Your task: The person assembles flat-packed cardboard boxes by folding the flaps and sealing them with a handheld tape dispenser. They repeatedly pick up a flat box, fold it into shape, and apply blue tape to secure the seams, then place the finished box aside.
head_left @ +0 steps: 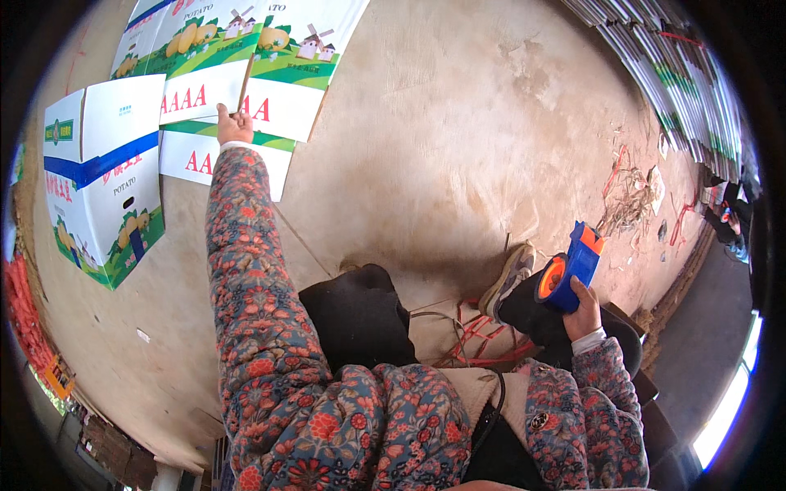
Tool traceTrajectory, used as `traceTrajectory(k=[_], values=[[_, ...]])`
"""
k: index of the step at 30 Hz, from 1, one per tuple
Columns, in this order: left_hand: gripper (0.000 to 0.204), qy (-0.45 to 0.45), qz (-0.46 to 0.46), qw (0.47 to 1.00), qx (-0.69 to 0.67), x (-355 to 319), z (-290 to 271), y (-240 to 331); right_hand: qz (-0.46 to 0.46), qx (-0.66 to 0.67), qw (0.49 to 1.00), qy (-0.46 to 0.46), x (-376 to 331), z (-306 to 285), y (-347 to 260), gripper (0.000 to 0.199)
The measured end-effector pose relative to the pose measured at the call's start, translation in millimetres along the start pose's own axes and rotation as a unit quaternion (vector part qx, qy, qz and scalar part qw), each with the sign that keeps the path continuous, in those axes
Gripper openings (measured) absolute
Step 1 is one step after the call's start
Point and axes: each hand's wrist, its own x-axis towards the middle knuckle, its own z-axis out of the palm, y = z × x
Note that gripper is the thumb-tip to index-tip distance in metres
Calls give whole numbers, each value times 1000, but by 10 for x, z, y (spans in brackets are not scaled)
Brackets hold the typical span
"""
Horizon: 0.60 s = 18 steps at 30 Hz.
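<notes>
My left arm reaches far out to the upper left, and my left hand pinches the lower edge of a flattened potato carton, thumb on its printed face. More flat cartons lie under and beside it, one flattened carton just to the right. Close to my right knee, my right hand is wrapped round the handle of a blue and orange tape dispenser. Left of the flat cartons stands a folded-up potato box, white with a blue band and green printing.
A large stack of flattened cartons fills the upper right. Straw scraps litter the floor beneath it. Red strapping is tangled near my shoe. Red net bags lie at the far left, and another person is partly visible at the right rim.
</notes>
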Motion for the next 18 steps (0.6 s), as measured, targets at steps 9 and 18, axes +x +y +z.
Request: traceTrajectory(k=[9, 18], values=[[30, -135, 353, 800, 466, 242, 130, 501, 23, 29, 999, -21, 6, 81, -41, 31], [8, -311, 75, 927, 195, -2524, 288, 445, -25, 41, 984, -172, -463, 1, -75, 34]])
